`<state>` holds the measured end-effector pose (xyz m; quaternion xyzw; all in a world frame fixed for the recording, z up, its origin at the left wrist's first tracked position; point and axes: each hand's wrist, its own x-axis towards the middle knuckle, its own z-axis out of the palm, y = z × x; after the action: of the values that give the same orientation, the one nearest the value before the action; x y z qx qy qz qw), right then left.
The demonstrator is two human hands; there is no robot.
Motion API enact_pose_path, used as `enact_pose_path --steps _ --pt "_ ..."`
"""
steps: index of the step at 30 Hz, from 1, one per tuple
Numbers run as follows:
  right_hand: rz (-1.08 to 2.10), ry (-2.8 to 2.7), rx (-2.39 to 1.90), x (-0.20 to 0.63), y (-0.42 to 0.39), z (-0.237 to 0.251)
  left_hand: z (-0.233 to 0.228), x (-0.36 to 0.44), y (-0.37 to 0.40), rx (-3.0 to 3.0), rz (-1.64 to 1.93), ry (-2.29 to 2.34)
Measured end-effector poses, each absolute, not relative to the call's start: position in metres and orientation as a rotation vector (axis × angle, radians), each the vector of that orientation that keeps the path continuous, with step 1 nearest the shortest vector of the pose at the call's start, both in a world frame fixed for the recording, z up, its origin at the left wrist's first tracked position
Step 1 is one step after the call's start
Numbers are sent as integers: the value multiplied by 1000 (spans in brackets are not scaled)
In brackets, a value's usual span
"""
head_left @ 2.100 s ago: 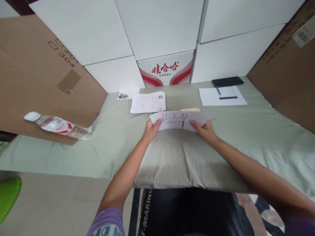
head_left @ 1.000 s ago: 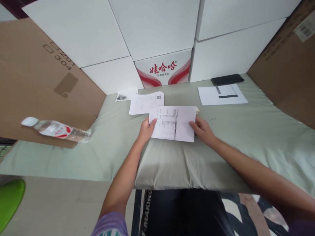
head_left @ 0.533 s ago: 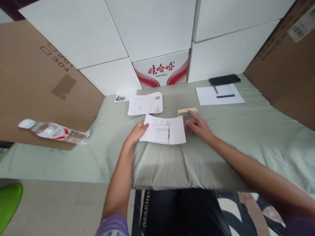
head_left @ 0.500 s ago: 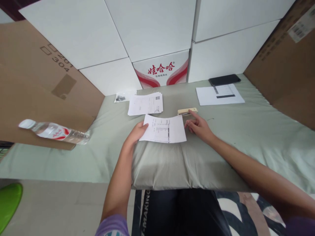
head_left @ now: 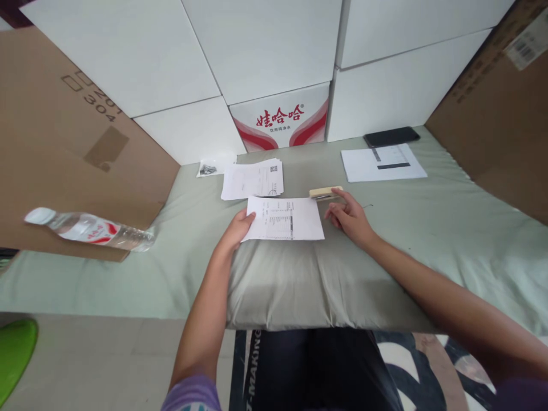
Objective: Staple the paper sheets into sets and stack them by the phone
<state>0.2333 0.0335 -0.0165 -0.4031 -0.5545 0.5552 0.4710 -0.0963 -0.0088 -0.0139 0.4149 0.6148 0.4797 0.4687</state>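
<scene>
My left hand [head_left: 240, 229] is closed on the left edge of a small stack of printed papers [head_left: 285, 220], thumb on top and fingers underneath. The papers are held a little above the cloth, with their upper right corner at the jaw end of a cream stapler [head_left: 325, 192]. My right hand [head_left: 349, 218] is at the stapler's right end, its index finger on the top arm and the other fingers curled. Whether the corner lies between the jaws is too small to tell. Another stack of papers [head_left: 252, 180] lies just beyond the held ones.
Farther right are more printed sheets [head_left: 381, 165] and a black phone [head_left: 391, 137]. A clear bag of small dark pieces [head_left: 209, 169] lies at the back left. A water bottle [head_left: 92, 228] is at the left. White boxes [head_left: 280, 123] and brown cardboard [head_left: 85, 154] wall the green-covered surface.
The held papers have flattened, and their near edge has risen slightly. My right hand has shifted slightly right, its index finger still on the stapler. The camera view has moved a little.
</scene>
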Motion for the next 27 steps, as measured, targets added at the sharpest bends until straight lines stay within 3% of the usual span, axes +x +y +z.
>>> enact_pose_path --steps 9,16,22,27 --pt "1309 -1365 -1000 232 35 -18 -17 -92 -8 1017 1203 1518" --pt "853 -1798 -1222 228 47 29 -19 -90 -7 1020 1202 1506" --pt "436 -2042 -1459 212 119 54 -23 -88 -7 1048 1205 1537" --pt "534 -2120 -1704 186 152 28 -25 -89 -7 1061 1193 1525"
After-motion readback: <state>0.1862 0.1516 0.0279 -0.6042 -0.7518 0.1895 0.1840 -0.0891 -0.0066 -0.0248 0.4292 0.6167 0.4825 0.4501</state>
